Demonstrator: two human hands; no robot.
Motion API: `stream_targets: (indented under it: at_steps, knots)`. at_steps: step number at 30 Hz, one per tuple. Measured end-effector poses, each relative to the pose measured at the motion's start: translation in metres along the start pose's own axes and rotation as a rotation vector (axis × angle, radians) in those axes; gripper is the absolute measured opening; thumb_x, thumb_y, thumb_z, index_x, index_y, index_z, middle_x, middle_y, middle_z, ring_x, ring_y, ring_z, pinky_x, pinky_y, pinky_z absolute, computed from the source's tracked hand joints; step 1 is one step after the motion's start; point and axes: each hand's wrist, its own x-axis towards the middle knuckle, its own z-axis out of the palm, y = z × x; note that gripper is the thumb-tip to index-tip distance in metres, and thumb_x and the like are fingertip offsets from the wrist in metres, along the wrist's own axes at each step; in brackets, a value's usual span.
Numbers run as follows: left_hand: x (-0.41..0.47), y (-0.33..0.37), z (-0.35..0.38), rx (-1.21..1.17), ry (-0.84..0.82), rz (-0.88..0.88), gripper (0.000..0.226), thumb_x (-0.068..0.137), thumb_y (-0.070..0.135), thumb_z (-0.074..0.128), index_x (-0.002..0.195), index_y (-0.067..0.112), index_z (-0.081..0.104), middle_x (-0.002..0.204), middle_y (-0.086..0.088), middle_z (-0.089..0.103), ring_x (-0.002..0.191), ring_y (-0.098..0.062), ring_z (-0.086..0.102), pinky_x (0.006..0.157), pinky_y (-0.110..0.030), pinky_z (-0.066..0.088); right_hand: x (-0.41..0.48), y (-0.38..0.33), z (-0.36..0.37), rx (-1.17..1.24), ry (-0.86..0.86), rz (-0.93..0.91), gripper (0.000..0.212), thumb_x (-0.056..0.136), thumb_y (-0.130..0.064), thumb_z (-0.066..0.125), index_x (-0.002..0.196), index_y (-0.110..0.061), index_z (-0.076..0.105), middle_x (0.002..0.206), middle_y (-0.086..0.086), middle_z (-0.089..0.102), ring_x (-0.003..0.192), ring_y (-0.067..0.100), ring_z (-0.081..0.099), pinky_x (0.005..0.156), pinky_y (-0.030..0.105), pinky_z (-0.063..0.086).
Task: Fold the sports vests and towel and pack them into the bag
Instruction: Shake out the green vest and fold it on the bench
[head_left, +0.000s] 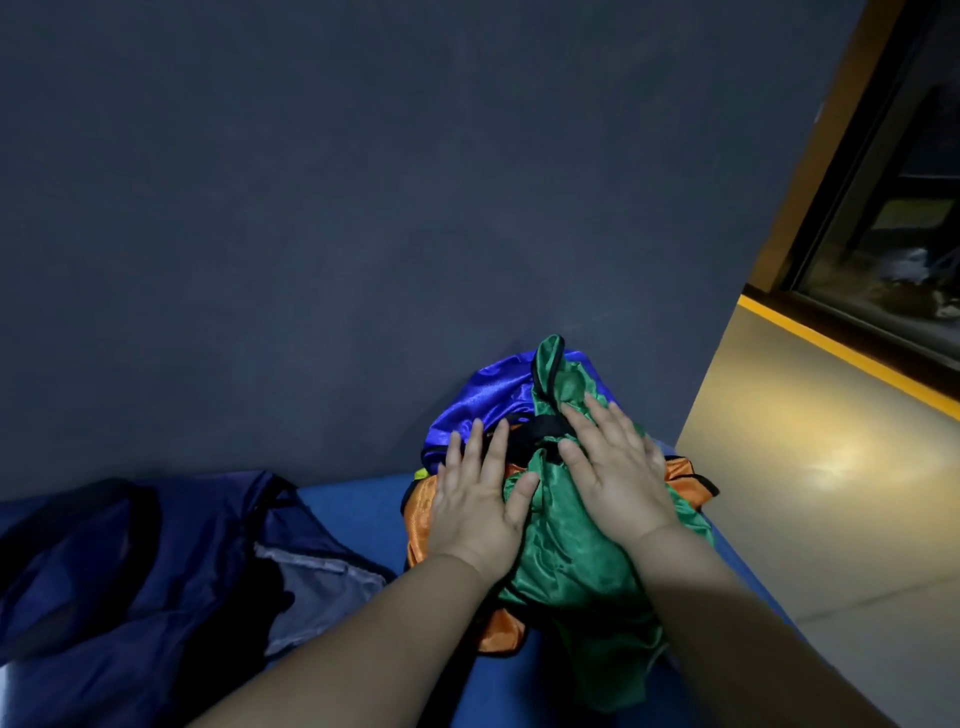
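Note:
A heap of shiny sports vests lies on the blue surface (358, 512) against the wall. The green vest (566, 566) is on top, over an orange vest (423, 506) and a bright blue vest (493, 395). My left hand (478, 504) lies flat with straight fingers on the orange vest and the edge of the green one. Flat on the green vest, a little farther up, rests my right hand (613, 467). The navy bag (156, 566) lies open at the lower left, showing a grey lining (317, 587). No towel can be made out.
A dark grey wall (363, 208) rises right behind the heap. To the right stands a yellow-lit wall (810, 467) with a yellow-edged window frame (852, 358). The blue surface drops off at the right, beside a grey floor (872, 649).

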Motion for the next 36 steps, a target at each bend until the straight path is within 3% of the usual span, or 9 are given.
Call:
stream_targets:
  at_steps: [3, 11, 18, 24, 28, 32, 36]
  knots:
    - [-0.009, -0.001, -0.020, -0.003, 0.013, -0.002, 0.099, 0.065, 0.089, -0.012, 0.152, 0.042, -0.006, 0.160, 0.016, -0.013, 0.147, -0.009, -0.019, 0.121, -0.034, -0.004, -0.008, -0.009, -0.020, -0.018, 0.018, -0.007, 0.080, 0.078, -0.075, -0.003, 0.148, -0.048, 0.023, 0.161, -0.017, 0.009, 0.149, 0.008, -0.004, 0.118, 0.047, 0.001]
    - [-0.039, -0.004, -0.074, -0.023, 0.027, -0.030, 0.069, 0.092, 0.066, 0.018, 0.154, 0.039, 0.000, 0.162, 0.015, -0.007, 0.146, -0.007, -0.019, 0.120, -0.035, -0.007, -0.033, -0.042, -0.041, -0.119, 0.076, -0.042, 0.081, 0.080, -0.074, -0.008, 0.149, -0.046, 0.022, 0.162, -0.014, 0.010, 0.149, 0.011, -0.005, 0.117, 0.053, -0.003]
    - [-0.072, -0.037, -0.116, 0.043, 0.119, -0.083, 0.063, 0.098, 0.056, 0.023, 0.155, 0.032, 0.007, 0.163, 0.011, 0.001, 0.148, -0.010, -0.015, 0.121, -0.036, -0.006, -0.051, -0.103, -0.027, -0.062, 0.125, -0.157, 0.081, 0.082, -0.068, -0.002, 0.146, -0.039, 0.037, 0.158, -0.012, 0.025, 0.150, 0.011, 0.002, 0.118, 0.044, -0.004]
    - [-0.109, -0.084, -0.161, 0.180, 0.176, -0.207, 0.062, 0.100, 0.054, 0.021, 0.155, 0.027, 0.012, 0.163, 0.008, 0.004, 0.149, -0.013, -0.013, 0.120, -0.036, -0.006, -0.068, -0.171, 0.016, -0.001, -0.045, -0.264, 0.088, 0.076, -0.068, -0.004, 0.137, -0.034, 0.050, 0.143, -0.009, 0.049, 0.142, 0.017, 0.028, 0.112, 0.036, 0.022]
    - [-0.131, -0.116, -0.189, 0.231, 0.179, -0.305, 0.061, 0.100, 0.054, 0.020, 0.154, 0.025, 0.017, 0.163, 0.007, 0.007, 0.149, -0.015, -0.012, 0.120, -0.039, -0.006, -0.071, -0.204, 0.052, -0.014, -0.186, -0.232, 0.060, 0.094, -0.061, 0.014, 0.126, -0.031, 0.055, 0.125, 0.001, 0.061, 0.121, 0.028, 0.052, 0.097, 0.038, 0.039]
    - [-0.155, -0.148, -0.208, 0.352, 0.132, -0.424, 0.059, 0.101, 0.054, 0.016, 0.154, 0.027, 0.017, 0.163, 0.007, 0.007, 0.149, -0.018, -0.013, 0.119, -0.046, -0.009, -0.073, -0.225, 0.075, 0.058, -0.436, -0.039, 0.057, 0.100, -0.059, 0.018, 0.134, -0.024, 0.048, 0.132, 0.015, 0.054, 0.122, 0.034, 0.051, 0.097, 0.040, 0.040]
    - [-0.182, -0.186, -0.220, 0.358, 0.074, -0.555, 0.058, 0.101, 0.053, 0.015, 0.154, 0.029, 0.015, 0.163, 0.008, 0.005, 0.149, -0.019, -0.015, 0.118, -0.054, -0.010, -0.076, -0.242, 0.079, 0.032, -0.450, 0.027, 0.062, 0.101, -0.057, 0.015, 0.129, -0.014, 0.049, 0.132, 0.016, 0.056, 0.123, 0.032, 0.052, 0.095, 0.039, 0.040]
